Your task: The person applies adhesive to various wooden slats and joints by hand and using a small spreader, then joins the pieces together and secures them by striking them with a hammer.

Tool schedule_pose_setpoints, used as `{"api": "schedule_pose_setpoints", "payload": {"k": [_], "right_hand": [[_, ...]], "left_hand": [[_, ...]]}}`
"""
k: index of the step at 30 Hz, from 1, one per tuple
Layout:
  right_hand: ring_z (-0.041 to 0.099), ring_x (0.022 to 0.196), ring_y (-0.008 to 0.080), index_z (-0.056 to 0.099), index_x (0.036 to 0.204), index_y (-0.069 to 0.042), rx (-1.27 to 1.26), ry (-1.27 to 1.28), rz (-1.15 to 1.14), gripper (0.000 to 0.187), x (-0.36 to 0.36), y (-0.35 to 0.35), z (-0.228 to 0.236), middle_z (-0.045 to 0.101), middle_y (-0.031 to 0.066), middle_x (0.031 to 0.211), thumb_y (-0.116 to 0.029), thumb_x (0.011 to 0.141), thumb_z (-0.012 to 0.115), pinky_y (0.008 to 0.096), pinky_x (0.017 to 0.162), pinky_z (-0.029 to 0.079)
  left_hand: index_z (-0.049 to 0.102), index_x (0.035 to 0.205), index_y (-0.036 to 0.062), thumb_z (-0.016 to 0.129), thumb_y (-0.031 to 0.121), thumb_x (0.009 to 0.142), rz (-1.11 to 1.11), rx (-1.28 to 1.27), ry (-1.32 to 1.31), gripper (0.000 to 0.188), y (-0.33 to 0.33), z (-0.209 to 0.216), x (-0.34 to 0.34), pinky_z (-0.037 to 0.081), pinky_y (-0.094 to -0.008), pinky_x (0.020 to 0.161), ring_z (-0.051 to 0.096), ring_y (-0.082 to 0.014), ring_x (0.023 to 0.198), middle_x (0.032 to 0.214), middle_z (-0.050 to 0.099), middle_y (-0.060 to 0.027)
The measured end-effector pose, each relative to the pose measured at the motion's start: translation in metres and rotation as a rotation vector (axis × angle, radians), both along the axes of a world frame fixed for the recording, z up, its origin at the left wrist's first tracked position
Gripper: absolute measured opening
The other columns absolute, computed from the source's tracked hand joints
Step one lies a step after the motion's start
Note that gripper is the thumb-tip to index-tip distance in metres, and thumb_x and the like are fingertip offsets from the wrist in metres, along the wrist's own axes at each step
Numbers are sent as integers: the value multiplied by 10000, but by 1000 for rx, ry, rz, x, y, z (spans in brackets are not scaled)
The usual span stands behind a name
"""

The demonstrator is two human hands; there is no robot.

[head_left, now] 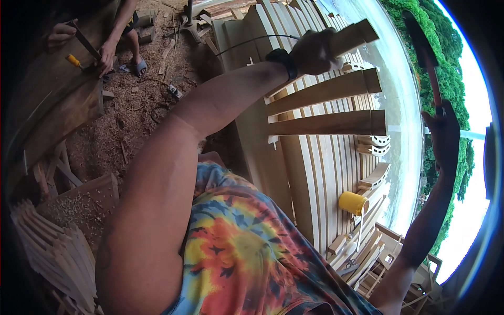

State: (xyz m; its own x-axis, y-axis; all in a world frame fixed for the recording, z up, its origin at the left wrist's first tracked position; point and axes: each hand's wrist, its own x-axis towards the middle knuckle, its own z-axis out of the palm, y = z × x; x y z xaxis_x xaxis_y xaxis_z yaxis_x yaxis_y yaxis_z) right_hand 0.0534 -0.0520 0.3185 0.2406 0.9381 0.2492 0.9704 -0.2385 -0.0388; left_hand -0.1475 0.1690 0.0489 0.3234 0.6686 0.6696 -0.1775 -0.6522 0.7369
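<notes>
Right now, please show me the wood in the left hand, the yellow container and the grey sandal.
Held wood (355, 40), head view: its protruding end.
Yellow container (350, 203), head view: its side.
Grey sandal (141, 67), head view: its strap.

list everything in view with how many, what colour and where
tapered wooden pieces: three, brown; one gripped, two on the planks
planks: many, pale, centre to right
curved wooden pieces: several, pale, right of centre
yellow container: one, yellow, lower right of centre
wooden slats: many, pale, lower left
wood shavings: uncounted, brown, ground at upper left
yellow-handled tool: one, upper left
co-worker's hands: two, on a dark flat tool, upper left
trees: several, green, right
wristwatch: one, black, left wrist
tie-dye shirt: one, multicoloured, lower centre
left hand: one, brown, gripping a tapered piece
right hand: one, shadowed, holding a dark-headed tool
</notes>
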Motion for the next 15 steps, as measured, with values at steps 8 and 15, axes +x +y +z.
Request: {"api": "schedule_pose_setpoints", "payload": {"k": [8, 15], "right_hand": [[582, 695, 137, 676, 1247, -133, 17, -92, -84, 295, -25, 25, -25, 648, 43, 828, -139, 954, 708, 341, 654, 481], [579, 630, 148, 679, 1212, -141, 93, -184, 99, 248, -12, 21, -22, 641, 26, 763, -127, 965, 703, 339, 639, 498]], "left_hand": [[629, 1055, 27, 815, 239, 744, 16, 39, -20, 420, -1, -1, 1, 585, -462, 767, 731, -385, 830, 863, 730, -190], [627, 1043, 38, 818, 236, 738, 0, 29, -39, 411, -3, -2, -1, 570, -465, 765, 720, -389, 803, 840, 721, -181]]}}
